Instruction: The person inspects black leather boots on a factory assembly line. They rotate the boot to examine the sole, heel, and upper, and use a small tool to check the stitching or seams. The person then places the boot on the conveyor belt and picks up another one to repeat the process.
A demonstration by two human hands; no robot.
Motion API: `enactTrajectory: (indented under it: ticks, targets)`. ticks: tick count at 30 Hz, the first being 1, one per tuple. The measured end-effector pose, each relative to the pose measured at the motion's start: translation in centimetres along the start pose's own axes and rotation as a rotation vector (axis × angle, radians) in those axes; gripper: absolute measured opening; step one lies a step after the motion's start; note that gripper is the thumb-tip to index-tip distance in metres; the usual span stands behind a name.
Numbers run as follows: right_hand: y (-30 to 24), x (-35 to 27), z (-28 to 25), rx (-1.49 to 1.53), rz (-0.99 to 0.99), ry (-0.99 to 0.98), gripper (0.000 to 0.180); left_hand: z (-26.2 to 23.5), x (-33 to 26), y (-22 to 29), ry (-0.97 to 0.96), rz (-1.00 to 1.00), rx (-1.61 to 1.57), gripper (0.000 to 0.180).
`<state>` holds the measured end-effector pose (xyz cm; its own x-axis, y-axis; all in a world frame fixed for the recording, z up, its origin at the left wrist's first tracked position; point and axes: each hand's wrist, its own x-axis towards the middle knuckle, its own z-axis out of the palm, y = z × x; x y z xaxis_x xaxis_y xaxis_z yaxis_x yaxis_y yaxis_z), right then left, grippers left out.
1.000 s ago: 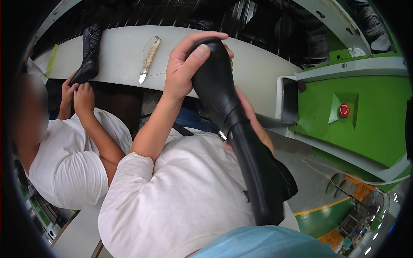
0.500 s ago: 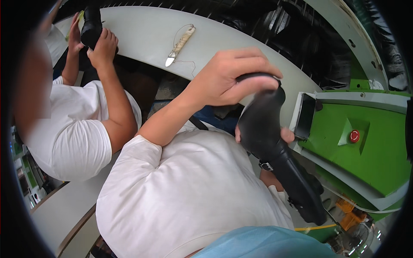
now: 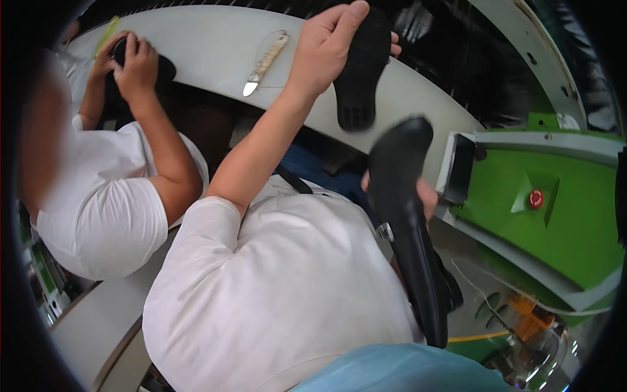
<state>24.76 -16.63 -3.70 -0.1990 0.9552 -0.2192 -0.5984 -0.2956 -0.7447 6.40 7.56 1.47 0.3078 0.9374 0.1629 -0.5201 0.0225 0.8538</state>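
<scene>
Up over the white table, my left hand [image 3: 321, 49] grips a black shoe sole [image 3: 358, 85] by its side, thumb near the upper end, fingertips showing past the far edge. The sole's gridded end points down toward me. Lower and to the right is a tall black boot [image 3: 400, 176], toe up and shaft running down beside my body, with a metal buckle [image 3: 385, 231] at its ankle. My right hand [image 3: 428, 197] holds this boot from behind; only parts of its fingers show on either side. Sole and boot are apart.
On the white table [image 3: 209, 39] lies a knife-like tool [image 3: 266, 64] with a wrapped handle and a thread. To the right stands a green machine [image 3: 516, 228] with a red button [image 3: 536, 199]. At left a co-worker's hands [image 3: 137, 68] handle a dark piece.
My left hand has moved up and away from the boot's toe, and the sole now shows in it, separate from the boot. The boot has swung more upright, its shaft shifting left.
</scene>
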Motion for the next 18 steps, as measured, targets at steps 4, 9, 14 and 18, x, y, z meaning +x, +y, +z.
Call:
enactTrajectory:
  ticks: [4,9,14,18]
  targets:
    - [0.1,4.2,2.7,0.110,-0.016,0.079,0.083,0.0,1.1,-2.7,-0.046,-0.065,0.000,0.049]
    - [0.4,4.9,4.7,0.070,-0.128,0.261,0.069,0.2,0.6,-2.6,-0.081,-0.069,0.075,0.052]
    - [0.5,6.3,4.3,-0.061,-0.162,0.243,0.070,-0.5,-0.7,-4.5,-0.189,-0.005,0.256,0.059]
    - [0.5,7.1,5.1,-0.109,-0.203,0.275,0.066,-0.4,-1.3,-4.0,-0.224,-0.085,0.108,0.065]
